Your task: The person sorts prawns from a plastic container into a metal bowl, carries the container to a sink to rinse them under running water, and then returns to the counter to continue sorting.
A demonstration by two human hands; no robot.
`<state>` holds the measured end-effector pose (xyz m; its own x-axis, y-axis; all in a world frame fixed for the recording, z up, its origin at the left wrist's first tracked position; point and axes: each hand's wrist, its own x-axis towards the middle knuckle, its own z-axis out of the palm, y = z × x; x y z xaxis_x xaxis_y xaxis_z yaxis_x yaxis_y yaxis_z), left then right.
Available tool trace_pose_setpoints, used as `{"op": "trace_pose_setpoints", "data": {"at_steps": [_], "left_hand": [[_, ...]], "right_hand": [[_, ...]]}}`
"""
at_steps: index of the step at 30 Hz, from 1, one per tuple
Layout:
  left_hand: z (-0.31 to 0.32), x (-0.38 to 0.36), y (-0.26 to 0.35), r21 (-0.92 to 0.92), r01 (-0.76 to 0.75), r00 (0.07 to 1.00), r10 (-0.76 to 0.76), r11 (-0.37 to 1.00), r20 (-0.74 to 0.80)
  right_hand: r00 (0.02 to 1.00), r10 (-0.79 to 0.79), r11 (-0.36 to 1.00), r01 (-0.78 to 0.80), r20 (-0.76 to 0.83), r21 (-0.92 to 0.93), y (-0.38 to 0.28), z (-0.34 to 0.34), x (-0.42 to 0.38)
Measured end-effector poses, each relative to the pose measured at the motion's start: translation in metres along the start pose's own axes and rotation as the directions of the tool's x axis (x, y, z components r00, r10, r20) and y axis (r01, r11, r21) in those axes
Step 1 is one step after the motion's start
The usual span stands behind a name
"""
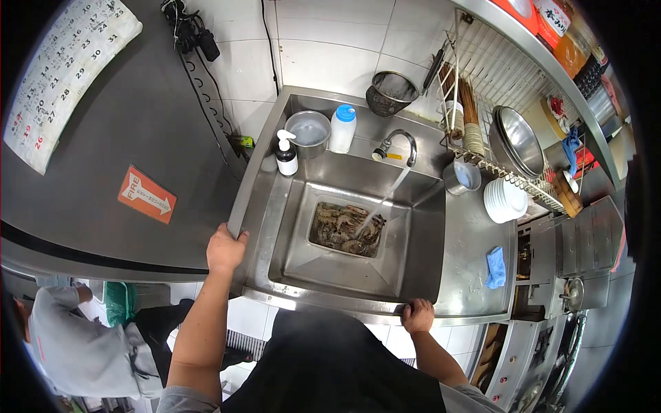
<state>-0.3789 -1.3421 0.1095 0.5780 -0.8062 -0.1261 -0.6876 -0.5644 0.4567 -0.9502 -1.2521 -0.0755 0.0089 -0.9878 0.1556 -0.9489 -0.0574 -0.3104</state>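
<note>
My left hand (pixel 226 249) is closed over the left edge of a steel sink unit (pixel 330 308). At the front edge, toward the right, the fingers of my right hand (pixel 418 316) curl over the rim. Several grey-brown shrimp (pixel 348 230) lie heaped in a rectangular container (pixel 380 256) down in the basin. From the curved faucet (pixel 406 141) a stream of water (pixel 391 191) runs onto them. Neither hand touches the shrimp.
A pump bottle (pixel 286 157), a metal pot (pixel 309 132), a blue-capped white bottle (pixel 342 129) and a dark strainer (pixel 391 93) line the back. Stacked white plates (pixel 505 201) and a blue cloth (pixel 495 267) sit right. Behind at left, another person (pixel 89 344) bends over.
</note>
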Motion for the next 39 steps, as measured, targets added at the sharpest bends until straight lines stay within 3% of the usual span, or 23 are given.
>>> {"op": "trace_pose_setpoints", "data": {"at_steps": [11, 18, 20, 21, 22, 24, 26, 28, 30, 32, 35, 36, 39], "left_hand": [[0.006, 0.002, -0.006, -0.057, -0.034, 0.999, 0.032, 0.998, -0.034], [0.003, 0.000, 0.003, -0.013, -0.028, 0.997, 0.027, 1.000, -0.070], [0.003, 0.001, 0.007, -0.010, -0.023, 0.997, 0.022, 1.000, -0.080], [0.004, 0.003, 0.005, 0.001, -0.011, 0.997, 0.011, 1.000, -0.081], [0.006, 0.003, 0.004, 0.016, 0.003, 0.997, -0.002, 1.000, -0.074], [0.003, 0.001, 0.013, 0.028, 0.036, 0.996, -0.034, 0.999, -0.078], [0.008, 0.001, 0.014, 0.054, 0.032, 0.991, -0.025, 0.998, -0.131], [0.012, 0.001, 0.012, 0.033, 0.038, 0.985, -0.032, 0.999, -0.169], [0.019, 0.001, 0.009, 0.038, 0.015, 0.975, -0.006, 0.999, -0.223], [0.015, 0.003, 0.018, 0.025, 0.033, 0.982, -0.028, 0.999, -0.187], [0.021, 0.005, 0.014, 0.021, 0.006, 0.976, -0.001, 1.000, -0.218], [0.021, 0.004, 0.013, 0.035, 0.033, 0.979, -0.025, 0.999, -0.203], [0.020, 0.006, 0.014, 0.034, 0.036, 0.983, -0.029, 0.999, -0.182]], "right_hand": [[0.993, 0.040, 0.999, -0.038, 0.111, -0.020, -0.007, -0.011, 0.003], [0.997, -0.055, 0.998, 0.054, 0.050, 0.032, 0.000, -0.005, 0.005], [0.991, -0.038, 0.997, 0.046, 0.131, -0.064, 0.007, 0.000, 0.014], [0.948, 0.132, 0.989, -0.144, 0.289, 0.020, 0.019, 0.005, 0.030], [0.843, 0.283, 0.936, -0.346, 0.456, 0.059, 0.023, 0.006, 0.051], [0.846, 0.229, 0.921, -0.349, 0.481, 0.174, 0.049, 0.037, 0.095], [0.873, 0.191, 0.943, -0.290, 0.449, 0.161, 0.051, 0.081, 0.150], [0.843, 0.172, 0.875, -0.368, 0.509, 0.315, 0.066, 0.154, 0.203], [0.598, 0.453, 0.627, -0.741, 0.662, 0.240, 0.094, 0.256, 0.249], [0.549, 0.492, 0.584, -0.784, 0.676, 0.211, 0.065, 0.279, 0.281], [0.680, 0.524, 0.845, -0.492, 0.513, -0.211, 0.059, 0.342, 0.307], [0.714, 0.477, 0.879, -0.408, 0.512, -0.249, 0.060, 0.351, 0.307], [0.781, 0.245, 0.968, -0.229, 0.575, -0.102, 0.076, 0.341, 0.293]]}}
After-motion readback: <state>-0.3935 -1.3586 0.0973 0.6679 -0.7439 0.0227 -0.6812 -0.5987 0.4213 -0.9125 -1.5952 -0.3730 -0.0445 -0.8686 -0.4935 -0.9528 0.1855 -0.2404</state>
